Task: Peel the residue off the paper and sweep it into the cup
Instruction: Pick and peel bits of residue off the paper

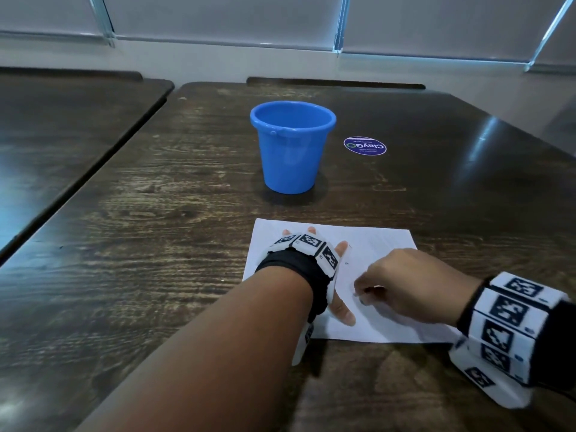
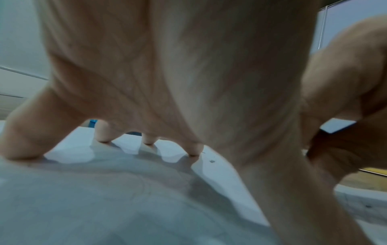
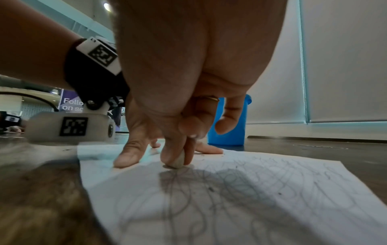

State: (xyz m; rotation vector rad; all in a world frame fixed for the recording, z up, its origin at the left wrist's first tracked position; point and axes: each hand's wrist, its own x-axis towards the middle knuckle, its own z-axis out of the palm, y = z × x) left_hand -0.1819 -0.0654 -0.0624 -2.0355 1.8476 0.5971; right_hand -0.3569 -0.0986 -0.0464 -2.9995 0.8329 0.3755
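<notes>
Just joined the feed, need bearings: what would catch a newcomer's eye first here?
The blue cup stands upright mid-table, beyond the white paper. The left hand presses the paper flat with spread fingers, while the right hand pinches a small pale eraser against the scribbled sheet.

round purple sticker [image 1: 365, 146] on counter [image 1: 187, 213], right of blue cup [image 1: 293, 145]: reads "claygo", upside down from here; smaller lines under it too small to read. purple banner [image 3: 71, 103] far behind, right wrist view: "follo…" above "on sc…", rest hidden. wrist bands [image 1: 511, 319] carry only square coded markers, no words.
</notes>
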